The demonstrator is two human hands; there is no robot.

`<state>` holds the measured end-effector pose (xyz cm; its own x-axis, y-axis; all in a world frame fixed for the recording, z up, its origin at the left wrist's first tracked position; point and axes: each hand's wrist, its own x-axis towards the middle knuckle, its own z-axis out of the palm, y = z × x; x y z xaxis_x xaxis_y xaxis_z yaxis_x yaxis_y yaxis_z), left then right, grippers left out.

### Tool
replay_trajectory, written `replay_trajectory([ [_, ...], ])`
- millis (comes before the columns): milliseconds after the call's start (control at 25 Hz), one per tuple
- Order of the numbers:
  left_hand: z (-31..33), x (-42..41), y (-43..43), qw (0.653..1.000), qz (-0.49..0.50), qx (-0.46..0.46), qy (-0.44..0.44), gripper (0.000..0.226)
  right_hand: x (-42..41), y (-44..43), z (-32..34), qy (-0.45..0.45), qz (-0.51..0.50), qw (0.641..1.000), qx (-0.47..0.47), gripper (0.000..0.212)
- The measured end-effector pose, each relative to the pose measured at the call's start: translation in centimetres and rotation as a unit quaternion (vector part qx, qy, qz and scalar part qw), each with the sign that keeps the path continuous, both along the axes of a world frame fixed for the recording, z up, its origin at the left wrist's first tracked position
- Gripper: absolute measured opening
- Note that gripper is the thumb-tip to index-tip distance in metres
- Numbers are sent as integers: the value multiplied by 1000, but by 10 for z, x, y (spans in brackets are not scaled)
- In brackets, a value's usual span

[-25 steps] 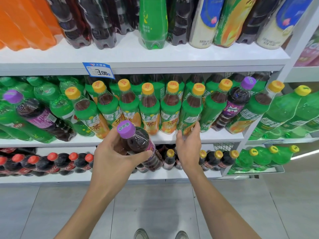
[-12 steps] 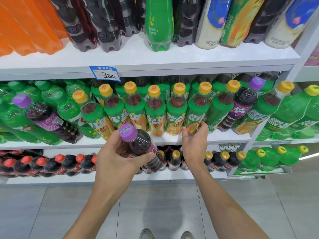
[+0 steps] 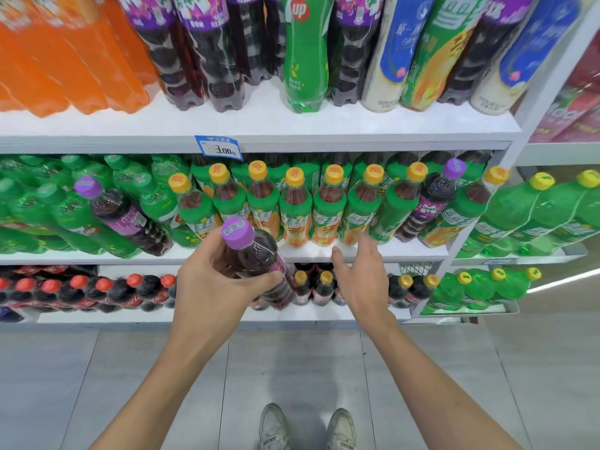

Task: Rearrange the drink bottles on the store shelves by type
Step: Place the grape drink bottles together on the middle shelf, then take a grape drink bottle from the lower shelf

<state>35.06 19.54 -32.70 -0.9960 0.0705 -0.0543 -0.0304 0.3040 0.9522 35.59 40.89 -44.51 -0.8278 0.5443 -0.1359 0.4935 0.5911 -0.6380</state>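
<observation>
- Our left hand (image 3: 214, 280) gripped a grape soda bottle (image 3: 256, 258) below and slightly right of the price tag (image 3: 218, 147), out in front of the middle shelf (image 3: 406, 251). The fingers were wrapped round its shoulder just under the purple cap, with the thumb across the front.
- Our right hand (image 3: 360, 274) hung empty, lower and farther right of the tag, just short of the yellow-capped tea bottles (image 3: 295, 209). Its fingers (image 3: 368, 251) were spread apart and blurred, and we could not see them touching anything.
- Two more purple-capped bottles stood out of place on the shelf under the tag. The right stray (image 3: 431, 203) was wedged among the teas far to the tag's right, and the left stray (image 3: 120, 212) leaned among the green soda bottles (image 3: 156, 203) to its left.
- We judged the held bottle full, so fairly heavy for one hand. It seemed stiff rather than squashy, and its glossy label was likely slippery.
- The shoulder or the ribbed body looked the surest hold, and the cap alone a poor one.
- Neighbours pressed against the right stray, so we judged its neck the only free place to take it.
</observation>
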Motion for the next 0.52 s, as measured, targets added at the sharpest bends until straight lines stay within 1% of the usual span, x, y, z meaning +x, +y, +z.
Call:
replay_trajectory([
  [280, 68, 5, -10, 999, 4, 38, 4, 56, 24, -37, 95, 10, 98, 995, 29, 66],
  [520, 133, -18, -13, 998, -9, 55, 25, 55, 30, -68, 161, 43, 112, 993, 4, 62],
])
